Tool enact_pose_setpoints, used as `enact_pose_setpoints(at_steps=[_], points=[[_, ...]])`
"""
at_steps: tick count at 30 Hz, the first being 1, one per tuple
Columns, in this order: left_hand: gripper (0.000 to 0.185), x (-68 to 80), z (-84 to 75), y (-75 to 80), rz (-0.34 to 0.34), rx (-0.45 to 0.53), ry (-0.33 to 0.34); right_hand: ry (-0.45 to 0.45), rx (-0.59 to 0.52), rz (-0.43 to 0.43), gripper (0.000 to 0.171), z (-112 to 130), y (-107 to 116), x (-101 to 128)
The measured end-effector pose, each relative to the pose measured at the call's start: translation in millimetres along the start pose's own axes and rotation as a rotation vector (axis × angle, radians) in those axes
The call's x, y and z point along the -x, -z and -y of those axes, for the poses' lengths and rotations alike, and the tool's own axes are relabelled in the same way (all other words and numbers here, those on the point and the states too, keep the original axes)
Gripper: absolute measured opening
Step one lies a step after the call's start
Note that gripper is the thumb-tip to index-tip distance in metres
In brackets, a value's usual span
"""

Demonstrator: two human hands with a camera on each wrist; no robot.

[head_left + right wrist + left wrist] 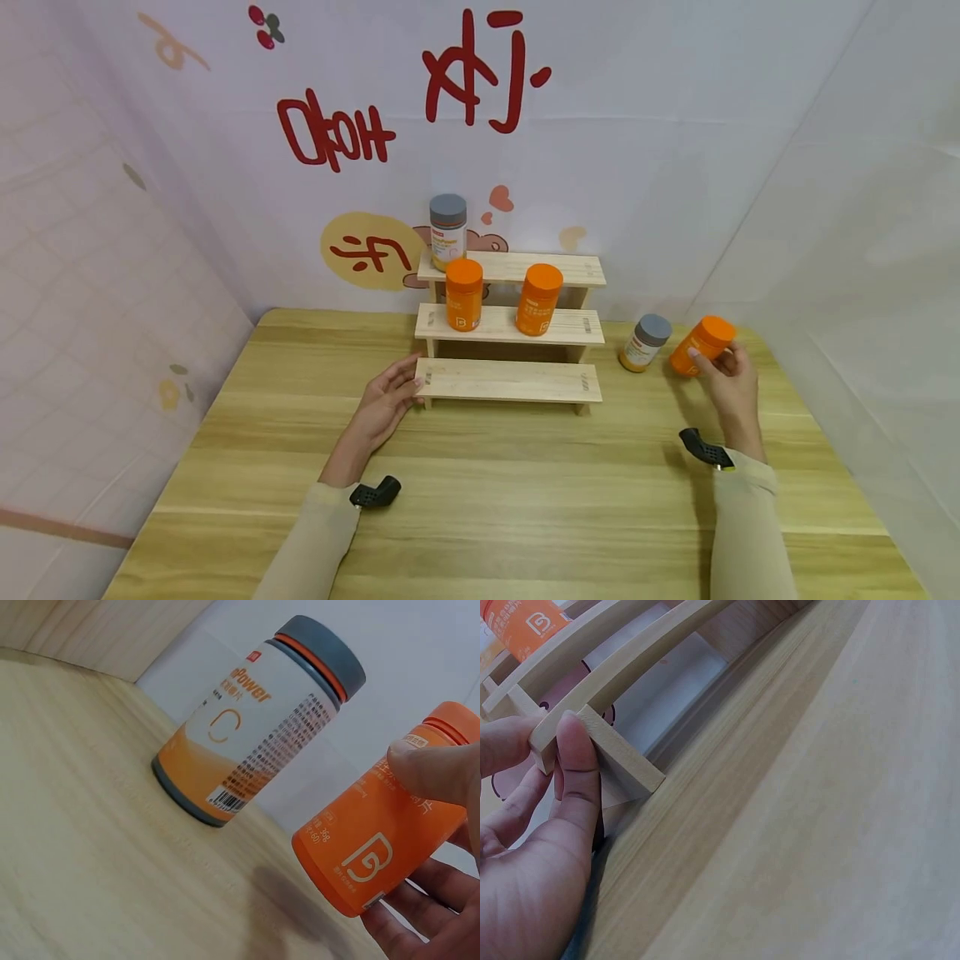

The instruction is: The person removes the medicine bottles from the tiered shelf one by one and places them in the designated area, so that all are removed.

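My right hand (722, 371) grips an orange bottle (701, 344) (382, 840), lifted and tilted at the table's right. Just left of it a grey-capped bottle (643, 342) (255, 727) stands on the table. A three-step wooden rack (510, 379) stands mid-table. My left hand (390, 396) (547, 825) has straight fingers touching the left end of the rack's lowest step (592, 731). Two orange bottles (464, 293) (539, 298) stand on the middle step. A grey-capped bottle (447, 231) stands on the top step.
The wooden table (487, 500) is walled in by a white printed backdrop (480, 125) behind and on both sides. Bare tabletop stretches in front of the rack toward me.
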State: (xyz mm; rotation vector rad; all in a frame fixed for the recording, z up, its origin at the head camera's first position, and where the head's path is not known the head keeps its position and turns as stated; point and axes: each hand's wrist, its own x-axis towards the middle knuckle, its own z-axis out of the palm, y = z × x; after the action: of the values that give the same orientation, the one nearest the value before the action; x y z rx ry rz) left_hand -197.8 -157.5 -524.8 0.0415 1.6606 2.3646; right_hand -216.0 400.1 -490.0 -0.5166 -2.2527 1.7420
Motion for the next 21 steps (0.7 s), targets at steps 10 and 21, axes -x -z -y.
enact_pose_setpoints(at_steps=[10,21], points=[[0.062,-0.3,-2.2,-2.4,0.007,0.002,-0.004,0.063,0.133,0.042,0.059,-12,-5,0],[0.062,1.5,-1.7,-2.1,-0.009,-0.01,0.013,0.068,0.208,0.157,0.072,-16,-5,-4]])
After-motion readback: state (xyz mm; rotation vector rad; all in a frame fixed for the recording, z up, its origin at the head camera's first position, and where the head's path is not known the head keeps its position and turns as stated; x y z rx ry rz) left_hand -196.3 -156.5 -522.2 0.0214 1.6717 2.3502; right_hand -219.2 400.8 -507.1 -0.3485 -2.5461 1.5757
